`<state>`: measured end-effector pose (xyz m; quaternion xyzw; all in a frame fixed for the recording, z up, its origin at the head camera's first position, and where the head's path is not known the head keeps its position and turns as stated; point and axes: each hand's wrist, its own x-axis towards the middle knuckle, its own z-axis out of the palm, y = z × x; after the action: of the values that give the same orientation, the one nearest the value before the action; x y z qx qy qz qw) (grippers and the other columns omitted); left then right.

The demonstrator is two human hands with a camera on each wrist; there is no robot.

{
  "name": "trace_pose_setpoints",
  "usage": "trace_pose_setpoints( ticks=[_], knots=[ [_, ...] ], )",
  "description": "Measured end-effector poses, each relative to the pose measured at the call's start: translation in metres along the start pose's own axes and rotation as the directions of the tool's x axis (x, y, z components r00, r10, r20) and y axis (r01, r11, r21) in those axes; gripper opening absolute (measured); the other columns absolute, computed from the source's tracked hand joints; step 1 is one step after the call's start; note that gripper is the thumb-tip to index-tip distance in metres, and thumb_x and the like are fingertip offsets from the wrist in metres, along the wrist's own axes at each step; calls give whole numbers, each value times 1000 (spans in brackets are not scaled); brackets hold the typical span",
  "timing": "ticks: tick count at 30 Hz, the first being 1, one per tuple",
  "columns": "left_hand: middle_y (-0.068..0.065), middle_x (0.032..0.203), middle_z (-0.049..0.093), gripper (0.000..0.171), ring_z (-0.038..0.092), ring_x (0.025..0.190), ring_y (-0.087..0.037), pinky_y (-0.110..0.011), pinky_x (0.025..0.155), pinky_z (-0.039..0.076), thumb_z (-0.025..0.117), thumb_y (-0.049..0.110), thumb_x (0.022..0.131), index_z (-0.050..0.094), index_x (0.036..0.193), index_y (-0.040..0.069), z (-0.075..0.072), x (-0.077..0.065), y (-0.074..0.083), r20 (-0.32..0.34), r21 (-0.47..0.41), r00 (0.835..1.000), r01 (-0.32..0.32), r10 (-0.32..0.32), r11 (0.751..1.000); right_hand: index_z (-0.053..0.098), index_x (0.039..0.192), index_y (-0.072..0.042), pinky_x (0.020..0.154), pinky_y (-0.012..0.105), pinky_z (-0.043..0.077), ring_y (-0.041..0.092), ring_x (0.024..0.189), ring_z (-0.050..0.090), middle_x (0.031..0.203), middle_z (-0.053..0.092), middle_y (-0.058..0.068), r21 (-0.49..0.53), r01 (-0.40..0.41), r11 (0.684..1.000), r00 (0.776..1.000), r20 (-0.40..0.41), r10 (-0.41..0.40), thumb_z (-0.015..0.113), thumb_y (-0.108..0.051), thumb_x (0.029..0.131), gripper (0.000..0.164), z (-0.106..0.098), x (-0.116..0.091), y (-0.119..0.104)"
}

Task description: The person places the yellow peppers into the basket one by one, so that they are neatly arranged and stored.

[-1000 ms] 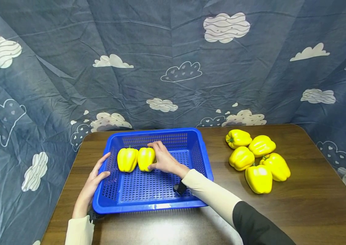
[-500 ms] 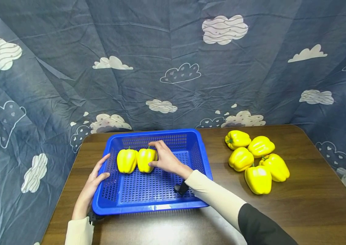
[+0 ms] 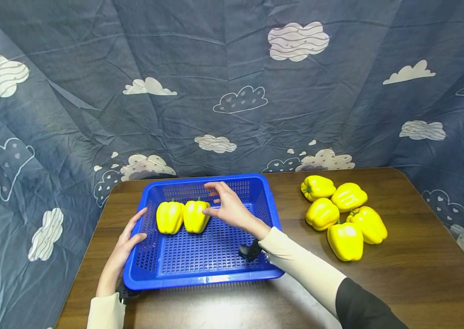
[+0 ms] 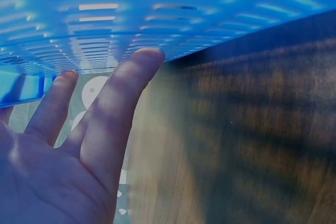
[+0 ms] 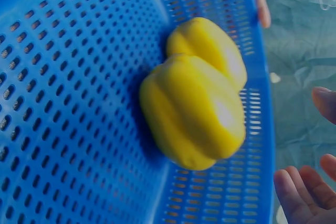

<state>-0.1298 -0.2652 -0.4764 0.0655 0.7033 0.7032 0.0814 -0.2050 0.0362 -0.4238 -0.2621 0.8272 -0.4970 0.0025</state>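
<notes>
Two yellow bell peppers stand side by side in the left part of a blue plastic basket (image 3: 215,278): a left pepper (image 3: 170,218) and a right pepper (image 3: 196,217). My left hand (image 3: 123,242) holds the basket's left rim, thumb and index finger over it; in the left wrist view, other fingers (image 4: 107,124) lie against the outside wall. Over the basket, my right hand (image 3: 232,208) is beside the right pepper, fingers spread. The right wrist view shows a gap between that hand (image 5: 310,182) and the peppers, so it holds nothing.
Several more yellow bell peppers (image 3: 345,241) lie grouped on the wooden table (image 3: 421,274), right of the basket. A dark blue cloth (image 3: 174,114) with cloud prints hangs behind the table. A black wrist camera (image 3: 250,250) sits under my right wrist.
My right hand has let go of the right pepper and moved up and to the right, its fingers spreading. The pepper stays beside the other one. My left hand remains on the rim.
</notes>
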Motion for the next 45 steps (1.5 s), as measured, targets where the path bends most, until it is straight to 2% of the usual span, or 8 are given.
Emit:
trace_pose_setpoints(
  ticks=[5,12,21,31,36,45],
  knots=[
    [-22,152,15,60,46,117,-15,-30,86,47,40,2,97,21,152,17,0,0,0,-8,7,1000,12,-12,1000,49,130,3,88,37,49,31,106,57,125,52,20,12,-16,1000,1000,-10,16,77,-5,78,59,-12,-5,-7],
    [-22,152,16,61,46,117,-15,-30,86,47,40,2,97,21,152,17,0,-1,0,-4,7,1000,7,-7,1000,50,129,4,89,42,48,32,107,57,124,53,19,62,-13,998,999,-32,15,77,-4,78,58,-28,-11,-11],
    [-22,153,15,60,43,119,-17,-29,87,46,40,3,97,21,152,17,-1,-1,1,-10,30,1000,8,-8,1000,51,129,1,86,40,50,30,105,58,125,54,20,91,-10,996,998,-55,15,77,-3,79,57,-47,-21,-10],
    [-22,152,16,60,45,117,-15,-29,86,46,40,3,97,21,152,16,-1,1,0,-3,25,1000,2,-2,1000,53,128,1,85,43,50,36,103,58,122,56,19,113,2,994,995,-97,9,76,-4,79,54,-64,-34,-6],
    [-22,152,16,60,46,117,-16,-30,86,47,40,3,97,21,152,16,0,1,0,-3,18,1000,2,-2,1000,53,127,3,84,40,51,32,102,59,122,56,19,110,7,994,994,-110,5,75,-4,81,52,-76,-45,-2],
    [-22,152,17,60,47,115,-14,-30,86,47,40,2,97,22,152,17,0,-1,-1,-7,23,1000,-3,3,1000,52,128,2,88,41,49,33,105,59,121,57,22,151,-8,988,990,-135,29,73,-1,82,52,-97,-69,12]
  ],
)
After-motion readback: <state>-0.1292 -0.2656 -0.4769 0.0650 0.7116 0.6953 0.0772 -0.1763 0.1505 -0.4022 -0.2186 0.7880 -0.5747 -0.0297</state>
